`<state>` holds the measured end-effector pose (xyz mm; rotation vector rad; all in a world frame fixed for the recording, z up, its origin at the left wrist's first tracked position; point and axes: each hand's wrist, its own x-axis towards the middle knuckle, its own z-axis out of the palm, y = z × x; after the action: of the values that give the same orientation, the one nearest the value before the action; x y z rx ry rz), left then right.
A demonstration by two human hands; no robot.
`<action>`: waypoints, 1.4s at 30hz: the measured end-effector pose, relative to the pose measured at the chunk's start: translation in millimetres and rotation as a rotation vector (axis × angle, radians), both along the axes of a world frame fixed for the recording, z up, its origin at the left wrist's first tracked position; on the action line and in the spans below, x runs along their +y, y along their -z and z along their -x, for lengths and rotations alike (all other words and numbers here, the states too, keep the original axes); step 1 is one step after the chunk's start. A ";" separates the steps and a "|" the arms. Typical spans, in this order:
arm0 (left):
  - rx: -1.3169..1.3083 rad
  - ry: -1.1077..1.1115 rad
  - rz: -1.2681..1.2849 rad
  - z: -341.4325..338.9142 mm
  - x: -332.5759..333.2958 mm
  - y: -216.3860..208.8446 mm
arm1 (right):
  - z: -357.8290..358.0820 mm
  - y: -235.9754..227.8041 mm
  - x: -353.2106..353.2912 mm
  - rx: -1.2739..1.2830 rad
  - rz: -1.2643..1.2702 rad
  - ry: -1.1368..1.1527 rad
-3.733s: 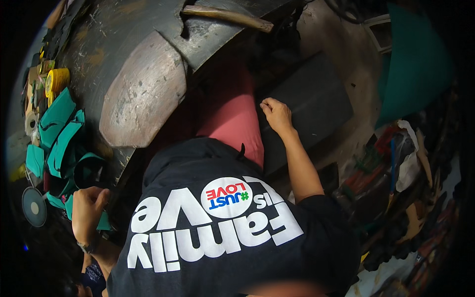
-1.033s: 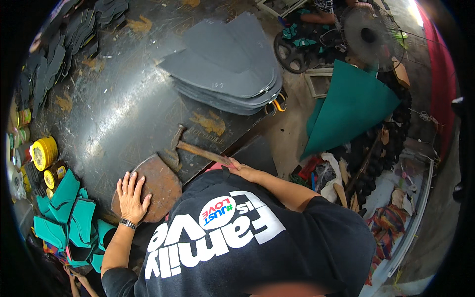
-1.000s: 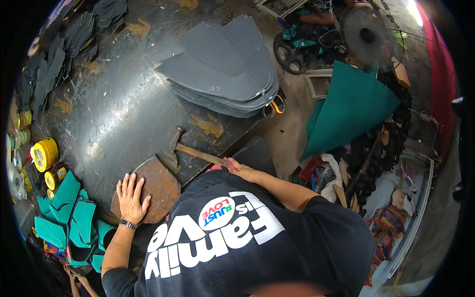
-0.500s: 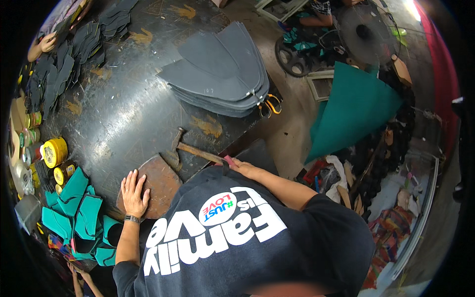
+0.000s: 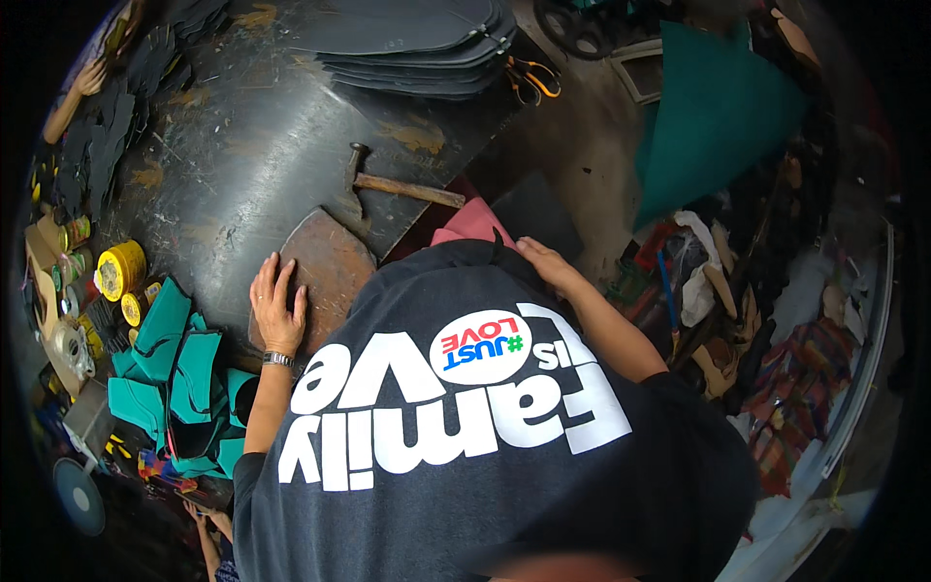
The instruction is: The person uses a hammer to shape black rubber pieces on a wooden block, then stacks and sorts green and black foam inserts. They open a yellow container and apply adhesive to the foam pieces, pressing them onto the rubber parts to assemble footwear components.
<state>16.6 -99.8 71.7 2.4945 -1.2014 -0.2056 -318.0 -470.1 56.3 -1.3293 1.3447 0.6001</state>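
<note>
My left hand (image 5: 279, 308) lies flat, fingers spread, on the left edge of a worn brown board (image 5: 325, 260) at the near side of the dark table (image 5: 262, 175). Just beyond the board rests a hammer (image 5: 407, 188), its wooden handle pointing right. A pink folded piece (image 5: 475, 225), cloth or sheet, shows at the table's near edge, partly behind my black shirt. Close to its right side is my right hand (image 5: 545, 264), with the visible fingers stretched out; its thumb and palm are hidden.
Dark cut sheets (image 5: 407, 58) are stacked at the far edge, beside orange-handled pliers (image 5: 532, 80). Green pieces (image 5: 179, 359) and a yellow tub (image 5: 120, 270) stand left. A green sheet (image 5: 713, 116) and scraps lie right. Another person's hand (image 5: 90, 78) is far left.
The view has tilted down, so the table's things sit higher in the picture. More of the pink piece shows, and my right hand has shifted to its right side. My left hand stays on the board.
</note>
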 end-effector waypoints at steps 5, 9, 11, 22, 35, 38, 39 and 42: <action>0.002 0.001 0.041 0.1 0.4 3.7 | 52.4 -10.6 11.4 0.166 -0.248 0.286; -0.001 -0.011 0.025 1.7 1.3 4.9 | 80.2 -13.3 27.4 0.071 -0.392 0.446; 0.003 -0.026 -0.009 3.5 1.8 4.5 | 87.1 -18.2 27.4 0.084 -0.366 0.519; -0.067 0.040 0.088 -2.7 9.3 29.0 | 99.9 34.3 -0.3 0.057 -0.362 0.439; -0.043 -0.418 0.234 18.6 -35.6 7.2 | 83.3 45.7 -112.4 0.109 -0.477 0.397; 0.003 -0.510 0.396 36.1 -82.9 4.3 | 79.5 48.5 -148.9 0.072 -0.542 0.343; 0.027 -0.522 0.436 43.6 -105.1 2.8 | 78.0 49.4 -162.7 0.044 -0.536 0.293; 0.137 -0.413 0.441 70.6 -167.5 -4.2 | 77.9 51.2 -198.3 -0.023 -0.496 0.177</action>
<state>-54.0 -267.4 75.9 2.2269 -0.5774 0.0005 -395.9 -668.4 5.1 -0.8048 1.1800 0.7359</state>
